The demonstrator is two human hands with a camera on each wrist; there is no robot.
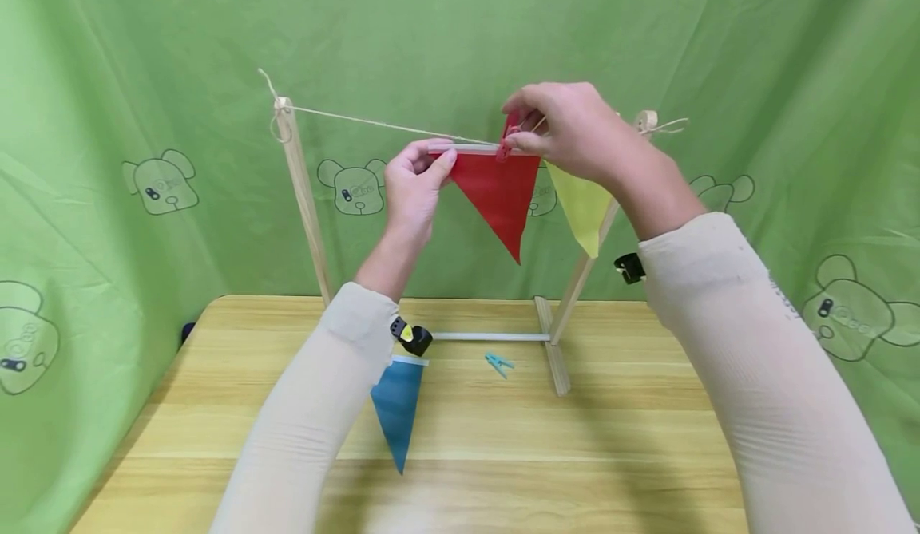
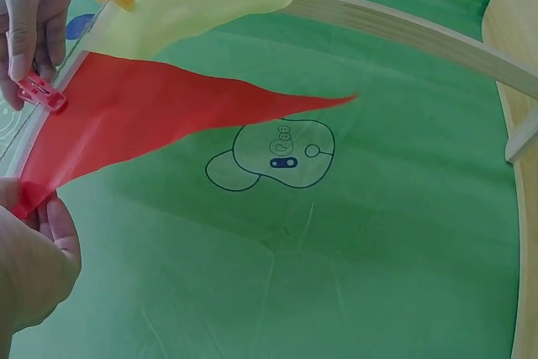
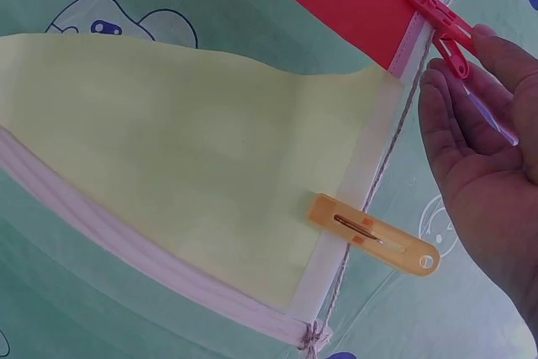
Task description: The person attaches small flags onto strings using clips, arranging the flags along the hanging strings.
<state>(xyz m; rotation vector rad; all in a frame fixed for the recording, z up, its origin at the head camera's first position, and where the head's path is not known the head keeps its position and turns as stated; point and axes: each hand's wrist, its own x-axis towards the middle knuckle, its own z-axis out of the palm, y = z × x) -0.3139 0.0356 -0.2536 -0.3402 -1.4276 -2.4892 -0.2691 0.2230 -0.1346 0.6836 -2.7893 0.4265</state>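
Left fingers (image 1: 440, 168) pinch the red pennant (image 1: 503, 195) while right fingers (image 1: 533, 98) grip the red clothespin (image 1: 503, 151).

One triangular pennant of thin red sheeting (image 1: 501, 192), white band (image 1: 476, 150) along its top edge: hung point-down, band nearly level, close by the slanting beige twine (image 1: 374, 122). One red plastic spring clothespin (image 3: 437, 12): stood near upright, grip end uppermost, nose over the white band, right of the band's middle; nose tip overlapped the red below.
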